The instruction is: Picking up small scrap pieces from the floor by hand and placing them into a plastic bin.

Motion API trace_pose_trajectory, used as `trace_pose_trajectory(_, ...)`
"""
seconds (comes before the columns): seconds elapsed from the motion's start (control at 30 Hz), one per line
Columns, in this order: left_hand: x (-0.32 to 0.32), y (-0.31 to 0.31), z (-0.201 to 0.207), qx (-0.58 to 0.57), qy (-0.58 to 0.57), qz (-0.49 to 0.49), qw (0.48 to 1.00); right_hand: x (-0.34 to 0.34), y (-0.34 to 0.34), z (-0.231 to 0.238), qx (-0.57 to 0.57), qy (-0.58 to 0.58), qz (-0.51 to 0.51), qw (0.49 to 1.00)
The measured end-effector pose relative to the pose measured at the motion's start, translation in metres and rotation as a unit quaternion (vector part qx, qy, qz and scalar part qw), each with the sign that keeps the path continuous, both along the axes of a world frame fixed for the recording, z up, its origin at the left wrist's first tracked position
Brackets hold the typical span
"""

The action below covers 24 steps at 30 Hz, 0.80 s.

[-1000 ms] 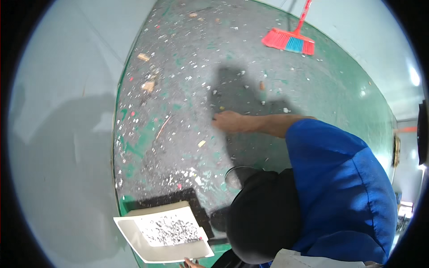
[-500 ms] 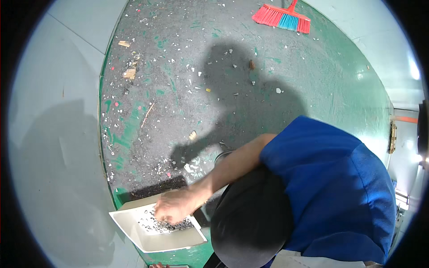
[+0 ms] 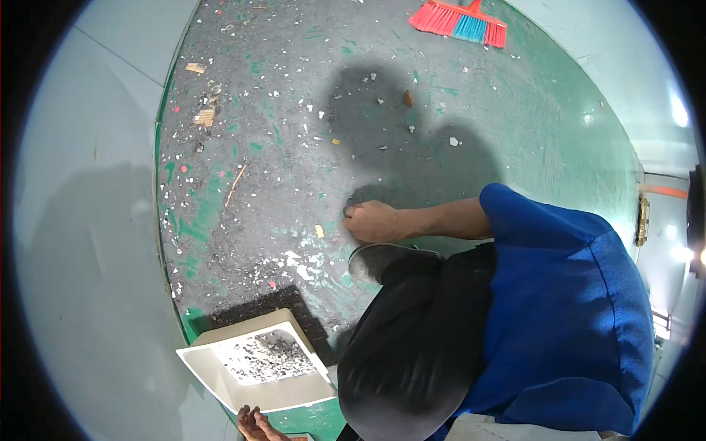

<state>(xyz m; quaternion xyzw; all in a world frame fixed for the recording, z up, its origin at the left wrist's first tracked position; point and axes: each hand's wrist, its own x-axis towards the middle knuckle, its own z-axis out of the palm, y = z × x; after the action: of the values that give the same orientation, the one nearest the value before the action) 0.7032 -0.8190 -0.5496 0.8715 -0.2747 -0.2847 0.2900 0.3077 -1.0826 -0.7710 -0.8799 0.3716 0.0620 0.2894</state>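
My right hand (image 3: 371, 222) is closed over the gritty floor, just beyond the tip of my dark shoe (image 3: 376, 262). Whatever its fingers may hold is hidden. At the lower left lies a cream plastic bin (image 3: 302, 395), tilted so its inside shows, with many small black and white bits (image 3: 271, 359) spread over the bottom. My left hand (image 3: 257, 425) comes in at the lower edge beside the bin's near rim. Its fingers are slightly curled and apart, with nothing visible in them.
A red and blue broom head (image 3: 462, 26) rests on the floor at the far side. Paint flecks, cardboard scraps (image 3: 204, 117) and a thin stick (image 3: 235, 187) litter the grey-green floor (image 3: 294, 191). A pale wall (image 3: 88, 220) runs along the left. My bent knee fills the lower middle.
My right hand has left the inside of the bin and moved up and right to the floor by my shoe. More of my left hand now shows at the bin's near rim.
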Motion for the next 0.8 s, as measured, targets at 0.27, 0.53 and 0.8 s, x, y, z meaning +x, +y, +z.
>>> trace_pose_trajectory(0.27, -0.020, -0.006, -0.004, 0.039, 0.041, -0.069, 0.996, 0.011, 0.006, -0.007, 0.039, 0.047, 0.040, 0.997)
trace_pose_trajectory(0.53, -0.019, 0.017, -0.009, 0.080, 0.058, -0.041, 0.994, -0.045, -0.004, 0.033, 0.101, -0.027, -0.061, 0.993)
trace_pose_trajectory(0.8, -0.024, 0.026, -0.012, 0.112, 0.097, -0.060, 0.987, -0.129, 0.059, 0.020, 0.136, 0.052, 0.020, 0.989)
